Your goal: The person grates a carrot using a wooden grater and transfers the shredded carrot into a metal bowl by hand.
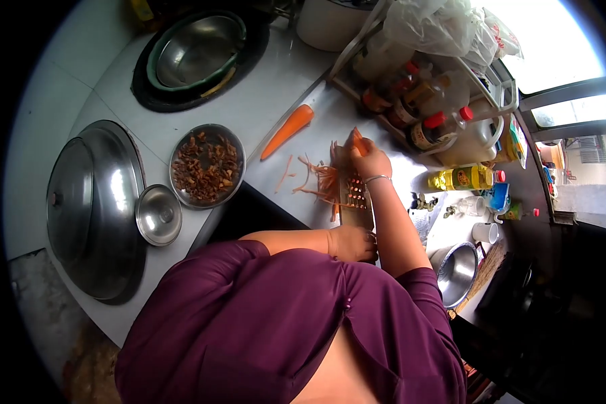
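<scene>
A flat metal grater lies lengthwise on the counter in front of me. My left hand is closed around its near end. Toward the far end, my right hand grips a carrot against the grater's surface; the fingers hide part of the carrot. Orange carrot shreds are heaped along the grater's left side, with a few strands scattered farther left. Beyond them, a whole peeled carrot rests on the counter, apart from both hands.
To the left are a plate of brown chopped food, a small metal bowl and a large domed lid. Metal basins sit at the back. A bottle rack, an oil bottle and a metal pot stand on the right.
</scene>
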The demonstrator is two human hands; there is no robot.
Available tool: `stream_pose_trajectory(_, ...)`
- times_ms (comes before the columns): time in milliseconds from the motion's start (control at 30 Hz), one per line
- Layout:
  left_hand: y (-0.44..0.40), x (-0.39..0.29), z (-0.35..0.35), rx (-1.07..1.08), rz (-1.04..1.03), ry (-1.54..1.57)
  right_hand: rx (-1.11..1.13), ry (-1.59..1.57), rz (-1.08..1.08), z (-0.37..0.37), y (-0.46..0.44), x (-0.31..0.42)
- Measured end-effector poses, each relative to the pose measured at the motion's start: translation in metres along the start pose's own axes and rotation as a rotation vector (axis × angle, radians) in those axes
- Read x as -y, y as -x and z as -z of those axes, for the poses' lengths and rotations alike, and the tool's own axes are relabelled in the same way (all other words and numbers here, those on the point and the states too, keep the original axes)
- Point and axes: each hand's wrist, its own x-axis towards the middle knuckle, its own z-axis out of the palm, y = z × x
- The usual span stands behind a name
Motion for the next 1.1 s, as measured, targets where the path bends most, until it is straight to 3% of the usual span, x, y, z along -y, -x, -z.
stream_pose_trajectory(67,0.001,0.002,0.003,-0.047,-0.078,0.002,-0.081,-0.198,0.023,-0.014,-0.009,-0.024)
stream_pose_trajectory(133,-0.001,0.002,0.013,0.075,-0.039,0.026,-0.113,-0.286,0.068,-0.014,-0.004,-0.038)
stream_pose_trajectory(200,0.001,0.005,0.008,0.016,-0.04,0.04,0.135,-0.521,-0.028,0.028,0.047,-0.032)
stream_pose_trajectory(433,-0.002,0.0,0.013,0.016,-0.007,0.088,0.239,-0.36,-0.041,0.09,0.159,-0.046)
stream_pose_trajectory(600,-0.011,0.007,0.012,0.046,-0.004,0.099,0.03,-0.167,0.096,0.053,0.116,-0.029)
stream_pose_trajectory(667,-0.011,0.007,0.019,-0.055,0.035,0.083,-0.04,-0.093,0.161,0.04,0.096,-0.022)
stream_pose_trajectory(1100,-0.008,0.024,0.035,-0.122,0.12,-0.011,0.071,-0.062,0.1,0.034,0.036,0.015)
